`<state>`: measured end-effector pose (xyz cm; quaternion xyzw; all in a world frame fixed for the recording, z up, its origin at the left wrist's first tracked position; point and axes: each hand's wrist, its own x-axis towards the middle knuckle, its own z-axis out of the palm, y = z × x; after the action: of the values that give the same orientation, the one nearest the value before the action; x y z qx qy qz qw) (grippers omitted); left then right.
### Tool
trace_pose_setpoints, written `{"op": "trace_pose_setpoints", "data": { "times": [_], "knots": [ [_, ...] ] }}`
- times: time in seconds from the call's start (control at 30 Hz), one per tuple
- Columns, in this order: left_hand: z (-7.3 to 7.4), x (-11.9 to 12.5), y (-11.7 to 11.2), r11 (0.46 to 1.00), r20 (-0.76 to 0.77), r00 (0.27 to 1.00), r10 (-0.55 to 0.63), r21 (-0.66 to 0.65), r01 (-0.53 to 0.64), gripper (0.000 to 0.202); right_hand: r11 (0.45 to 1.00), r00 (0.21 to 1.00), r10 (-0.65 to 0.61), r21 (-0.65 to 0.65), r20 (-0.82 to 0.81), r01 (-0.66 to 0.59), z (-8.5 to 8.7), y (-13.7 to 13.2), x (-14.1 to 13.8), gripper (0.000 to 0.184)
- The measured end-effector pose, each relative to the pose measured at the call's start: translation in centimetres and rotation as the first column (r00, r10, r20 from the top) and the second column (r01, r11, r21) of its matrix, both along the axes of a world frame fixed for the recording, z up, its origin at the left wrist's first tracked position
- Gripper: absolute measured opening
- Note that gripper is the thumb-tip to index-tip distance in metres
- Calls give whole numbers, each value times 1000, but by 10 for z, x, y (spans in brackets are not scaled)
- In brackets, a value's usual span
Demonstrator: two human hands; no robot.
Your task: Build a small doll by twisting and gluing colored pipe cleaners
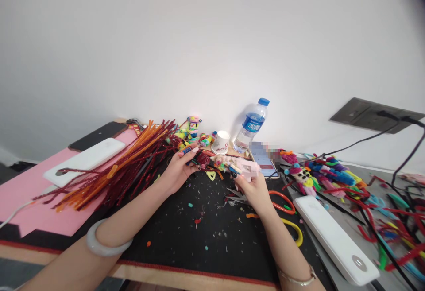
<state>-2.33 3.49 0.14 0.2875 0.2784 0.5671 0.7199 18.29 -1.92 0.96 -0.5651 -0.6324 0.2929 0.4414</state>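
A white wall (199, 38) is lit at twelve o'clock; a dark socket panel (360, 111) is mounted at three; a wooden table edge (186, 278) is exposed at six.

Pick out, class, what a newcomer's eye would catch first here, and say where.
The fan of red and orange fuzzy stems, spread partly over the pink sheet at left, probably catches the eye first. Next comes the pale pink tool in the right grip, then the blue-capped bottle by the wall.
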Motion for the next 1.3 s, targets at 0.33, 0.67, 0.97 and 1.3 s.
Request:
{"op": "trace_pose_setpoints", "data": {
  "times": [0.33, 0.67, 0.97, 1.3],
  "knots": [
    [3, 0, 0, 999, 51, 999, 7, -45, -5, 21, 1000, 1000, -9, -4, 18, 9, -2, 1, 1, 26],
    [9, -1, -2, 992, 93, 996, 17, -128, -5, 19, 1000, 1000, 13, 20, 28, -14, -5, 1, 2, 19],
    [2, 0, -1, 998, 47, 999, -17, -63, 20, 19, 1000, 999, 16, 12, -35, -15, 2, -1, -1, 17],
    [-3, 0, 0, 1000, 8, 1000, -27, -2, 27, 24, 995, 997, 81, 51, -11, -81, -5, -1, 1, 20]
  ]
}}
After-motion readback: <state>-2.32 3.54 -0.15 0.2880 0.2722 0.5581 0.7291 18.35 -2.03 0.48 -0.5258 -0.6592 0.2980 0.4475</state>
